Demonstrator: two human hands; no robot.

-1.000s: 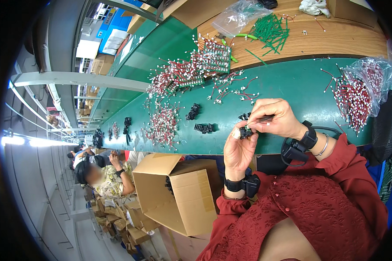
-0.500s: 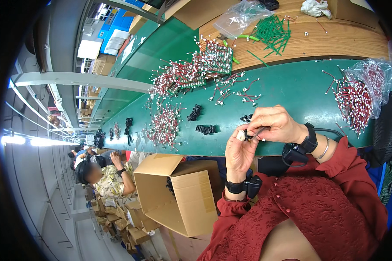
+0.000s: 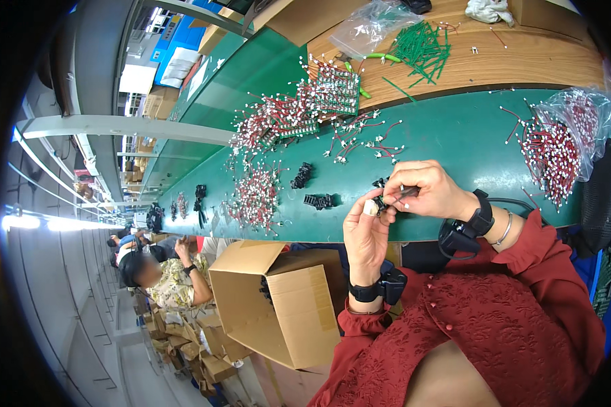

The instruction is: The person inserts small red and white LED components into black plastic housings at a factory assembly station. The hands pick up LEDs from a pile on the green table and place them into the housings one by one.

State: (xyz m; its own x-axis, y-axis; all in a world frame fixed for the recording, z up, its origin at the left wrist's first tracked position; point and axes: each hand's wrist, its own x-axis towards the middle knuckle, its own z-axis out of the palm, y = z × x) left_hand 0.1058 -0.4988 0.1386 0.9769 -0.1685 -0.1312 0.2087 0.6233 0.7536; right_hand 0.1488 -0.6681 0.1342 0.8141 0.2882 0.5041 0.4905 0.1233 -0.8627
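Note:
Close to the bench's near edge my two hands meet. My left hand [image 3: 366,237] pinches a small black part [image 3: 380,203] between thumb and fingers; a white wrap covers one fingertip. Against that part, my right hand [image 3: 424,190] closes round a slim dark tool [image 3: 407,192], mostly hidden by the fingers, so its kind is unclear. Just beyond my fingers lies another black piece [image 3: 380,182]. To the left, two clusters of black plastic parts, one farther [image 3: 302,176] and one nearer [image 3: 319,201], rest on the green bench [image 3: 448,136].
Red-and-white wire leads [image 3: 254,197] lie left; others cover green circuit boards [image 3: 336,95] behind. A bag of leads [image 3: 563,146] sits right. Green strips [image 3: 421,51] lie on a wooden board [image 3: 489,68]. An open carton [image 3: 299,312] stands beside me. A co-worker [image 3: 176,278] sits left.
Both hands have shifted slightly left, still close together. The right fingers have turned a little around the dark tool. The parts on the bench have not moved.

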